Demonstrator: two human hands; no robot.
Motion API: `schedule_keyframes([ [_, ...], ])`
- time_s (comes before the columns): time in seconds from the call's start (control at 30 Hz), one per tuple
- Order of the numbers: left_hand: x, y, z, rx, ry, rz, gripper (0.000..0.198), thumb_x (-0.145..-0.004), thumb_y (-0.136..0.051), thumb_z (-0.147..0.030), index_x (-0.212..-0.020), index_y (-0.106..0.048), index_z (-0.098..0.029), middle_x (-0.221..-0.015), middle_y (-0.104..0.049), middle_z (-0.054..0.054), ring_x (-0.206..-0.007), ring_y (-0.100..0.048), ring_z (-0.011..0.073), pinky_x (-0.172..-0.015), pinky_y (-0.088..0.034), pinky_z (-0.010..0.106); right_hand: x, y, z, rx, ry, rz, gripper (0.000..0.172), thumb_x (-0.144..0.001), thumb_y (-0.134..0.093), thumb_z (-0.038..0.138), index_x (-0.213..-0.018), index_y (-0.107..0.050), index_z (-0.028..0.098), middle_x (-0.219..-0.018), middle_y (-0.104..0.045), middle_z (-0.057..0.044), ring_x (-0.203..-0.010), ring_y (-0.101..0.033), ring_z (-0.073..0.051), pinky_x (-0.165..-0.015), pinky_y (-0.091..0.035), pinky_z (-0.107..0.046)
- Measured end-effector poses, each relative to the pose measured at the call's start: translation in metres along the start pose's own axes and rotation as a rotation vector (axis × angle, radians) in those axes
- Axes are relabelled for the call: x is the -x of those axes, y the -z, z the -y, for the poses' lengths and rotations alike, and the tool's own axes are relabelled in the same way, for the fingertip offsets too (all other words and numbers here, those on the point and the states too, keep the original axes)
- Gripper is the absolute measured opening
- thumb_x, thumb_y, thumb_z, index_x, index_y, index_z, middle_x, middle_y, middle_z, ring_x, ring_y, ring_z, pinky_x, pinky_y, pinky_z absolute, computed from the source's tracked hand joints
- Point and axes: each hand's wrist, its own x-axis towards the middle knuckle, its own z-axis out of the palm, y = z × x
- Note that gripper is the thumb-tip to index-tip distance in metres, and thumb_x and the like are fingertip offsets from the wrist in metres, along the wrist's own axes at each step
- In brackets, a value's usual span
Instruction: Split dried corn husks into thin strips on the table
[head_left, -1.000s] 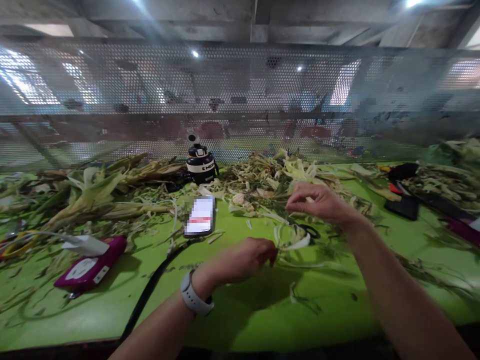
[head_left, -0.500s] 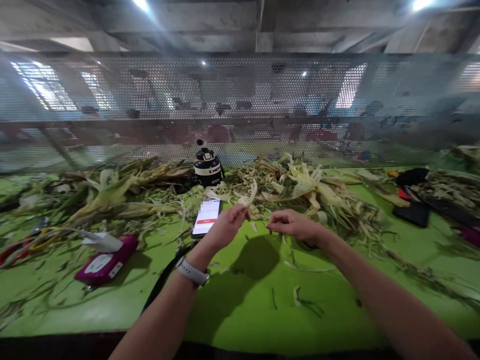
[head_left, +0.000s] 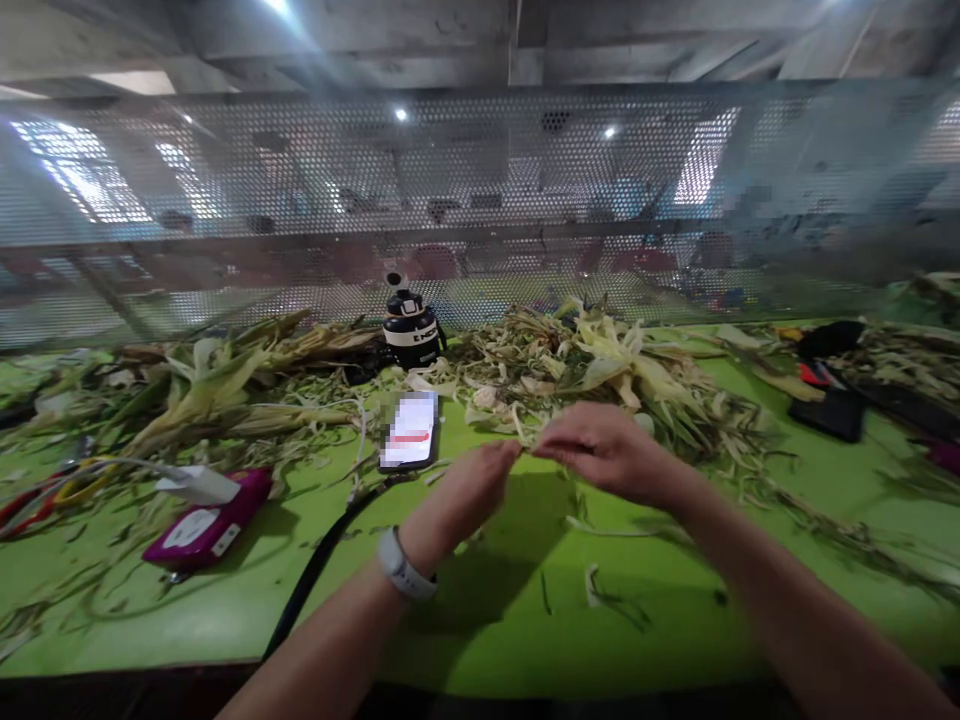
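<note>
My left hand [head_left: 471, 490], with a white watch on its wrist, and my right hand [head_left: 600, 450] meet fingertip to fingertip above the green table [head_left: 480, 620]. Both pinch a thin pale strip of corn husk [head_left: 525, 440] between them. Just beyond the hands lies a heap of corn husks [head_left: 600, 375]. A phone [head_left: 410, 432] with a lit screen lies left of my left hand.
A black and white bottle [head_left: 411, 332] stands at the back before a perforated metal screen. More husks [head_left: 210, 395] pile up at the left. A magenta device [head_left: 206, 520] with a white cable lies at the left; a black cable [head_left: 315, 570] runs toward me. Dark items [head_left: 825, 400] lie at the right.
My left hand rose from low on the table toward the husk heap, then came back; my right hand dropped and moved in. Both hands now touch at the fingertips.
</note>
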Motion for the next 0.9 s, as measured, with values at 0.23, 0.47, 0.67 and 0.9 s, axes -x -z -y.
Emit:
schedule_keyframes([
  [0.23, 0.015, 0.007, -0.045, 0.147, -0.356, 0.278, 0.021, -0.083, -0.037, -0.01, -0.087, -0.055, -0.02, -0.077, -0.056, 0.004, -0.067, -0.048, 0.0146, -0.064, -0.037, 0.025, -0.004, 0.012, -0.028, -0.167, -0.113, -0.012, 0.027, -0.081, -0.056, 0.04, -0.076, -0.066, 0.016, -0.069, -0.059, -0.003, -0.066, -0.051, -0.014, -0.063, -0.037, -0.025],
  [0.47, 0.008, 0.026, -0.025, 0.787, 0.035, -0.154, 0.024, -0.088, -0.04, -0.035, -0.084, -0.057, -0.018, -0.058, -0.04, -0.003, -0.052, -0.034, 0.0087, -0.05, -0.028, 0.021, -0.008, -0.036, -0.065, -0.573, -0.328, 0.076, 0.037, -0.074, -0.06, 0.05, -0.075, -0.061, 0.013, -0.061, -0.051, 0.002, -0.057, -0.044, -0.009, -0.056, -0.036, -0.023],
  [0.67, -0.012, 0.025, 0.003, 1.211, 0.232, -0.403, 0.024, -0.08, -0.053, -0.04, -0.078, -0.052, -0.017, -0.052, -0.03, -0.008, -0.045, -0.025, 0.0053, -0.045, -0.022, 0.02, -0.009, -0.033, -0.042, -0.27, -0.094, -0.167, 0.024, -0.083, -0.055, 0.039, -0.073, -0.061, 0.018, -0.104, -0.058, -0.008, -0.102, -0.049, -0.02, -0.091, -0.035, -0.037],
  [0.9, -0.013, 0.009, 0.0, 1.248, 0.233, -0.262, 0.03, -0.077, -0.057, -0.045, -0.074, -0.048, -0.017, -0.054, -0.031, -0.008, -0.048, -0.027, 0.0054, -0.047, -0.023, 0.019, -0.006, -0.033, -0.006, -0.297, -0.001, -0.373, 0.015, -0.087, -0.051, 0.032, -0.077, -0.059, 0.023, -0.101, -0.064, -0.006, -0.114, -0.046, -0.022, -0.102, -0.026, -0.043],
])
